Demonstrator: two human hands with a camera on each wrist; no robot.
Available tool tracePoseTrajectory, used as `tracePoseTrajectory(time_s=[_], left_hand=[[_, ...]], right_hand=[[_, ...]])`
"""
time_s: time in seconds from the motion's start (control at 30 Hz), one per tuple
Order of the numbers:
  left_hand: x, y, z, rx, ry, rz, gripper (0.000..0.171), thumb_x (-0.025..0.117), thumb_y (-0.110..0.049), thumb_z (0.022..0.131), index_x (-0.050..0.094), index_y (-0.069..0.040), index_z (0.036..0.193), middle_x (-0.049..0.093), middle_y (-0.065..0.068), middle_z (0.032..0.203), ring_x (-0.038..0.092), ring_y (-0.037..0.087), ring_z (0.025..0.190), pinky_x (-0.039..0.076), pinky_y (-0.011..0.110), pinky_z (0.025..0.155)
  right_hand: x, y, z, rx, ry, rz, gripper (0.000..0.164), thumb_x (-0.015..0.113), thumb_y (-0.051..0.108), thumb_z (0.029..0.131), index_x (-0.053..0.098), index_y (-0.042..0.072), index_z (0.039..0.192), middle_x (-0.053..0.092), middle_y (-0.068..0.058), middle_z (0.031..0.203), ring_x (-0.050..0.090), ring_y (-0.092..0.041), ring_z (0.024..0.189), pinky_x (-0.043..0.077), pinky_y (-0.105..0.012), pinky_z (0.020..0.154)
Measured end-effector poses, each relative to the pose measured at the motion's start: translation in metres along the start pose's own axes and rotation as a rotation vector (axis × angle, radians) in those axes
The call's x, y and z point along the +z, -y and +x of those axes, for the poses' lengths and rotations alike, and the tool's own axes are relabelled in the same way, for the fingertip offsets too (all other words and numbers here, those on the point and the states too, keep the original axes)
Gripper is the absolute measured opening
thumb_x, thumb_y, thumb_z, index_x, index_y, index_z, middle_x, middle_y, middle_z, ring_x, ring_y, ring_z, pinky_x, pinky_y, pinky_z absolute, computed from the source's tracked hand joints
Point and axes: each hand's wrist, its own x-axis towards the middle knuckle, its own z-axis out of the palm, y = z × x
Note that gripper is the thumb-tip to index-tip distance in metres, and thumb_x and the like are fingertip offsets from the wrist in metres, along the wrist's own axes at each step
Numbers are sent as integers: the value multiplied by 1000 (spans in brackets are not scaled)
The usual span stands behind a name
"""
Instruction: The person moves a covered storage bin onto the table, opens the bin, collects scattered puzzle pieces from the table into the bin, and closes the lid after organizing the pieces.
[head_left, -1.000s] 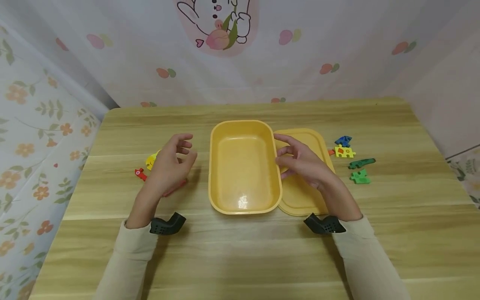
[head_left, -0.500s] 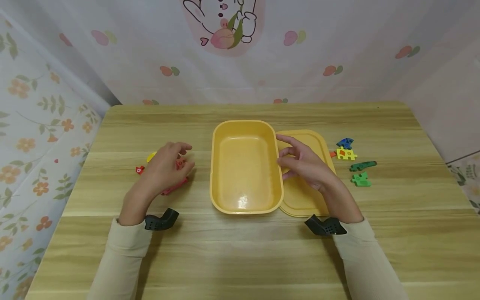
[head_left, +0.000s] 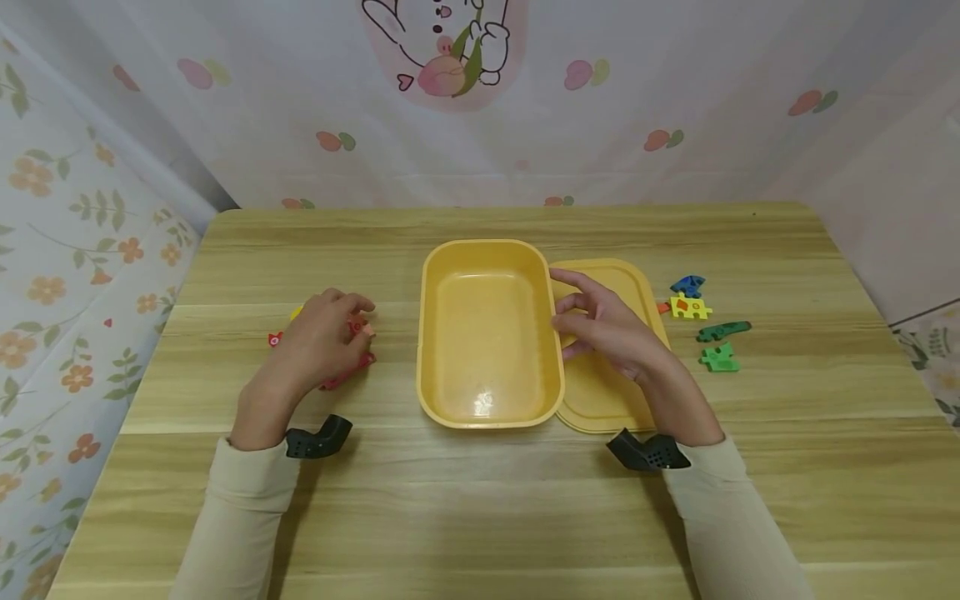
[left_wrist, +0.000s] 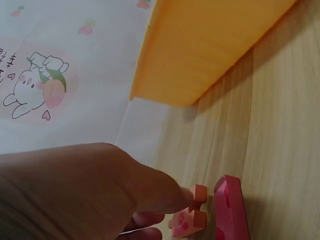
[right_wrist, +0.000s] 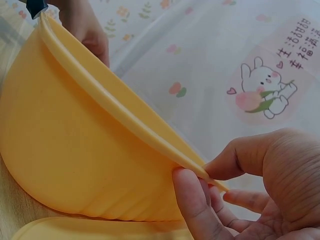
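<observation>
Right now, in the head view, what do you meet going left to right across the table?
Left hand over red pieces → yellow box → right hand at its rim → lid → green piece

Yellow tub sits mid-tabletop between my hands, blocking a straight cross. Lid lies flat just right of it under my right hand. Puzzle pieces clutter the far right; red pieces under my left hand. Near strip and back strip open.
</observation>
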Motion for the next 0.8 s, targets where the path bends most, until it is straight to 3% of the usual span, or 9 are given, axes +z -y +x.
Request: tracePoseTrajectory(time_s=[0.27,0.8], left_hand=[[2,2,1,-33,16,26,42,67,-18,98,67,2,135,60,25,140,56,43,128,51,57,105],[6,2,2,-67,24,33,39,66,-20,99,67,-1,133,61,23,133,59,36,117,54,54,100]], right_hand=[[0,0,0,5,-3,3,74,62,8,102,30,21,167,52,-15,121,69,-18,87,68,-35,69],[0,0,1,6,-7,1,73,63,8,101,31,21,166,52,-15,120,69,-19,89,68,-37,70]])
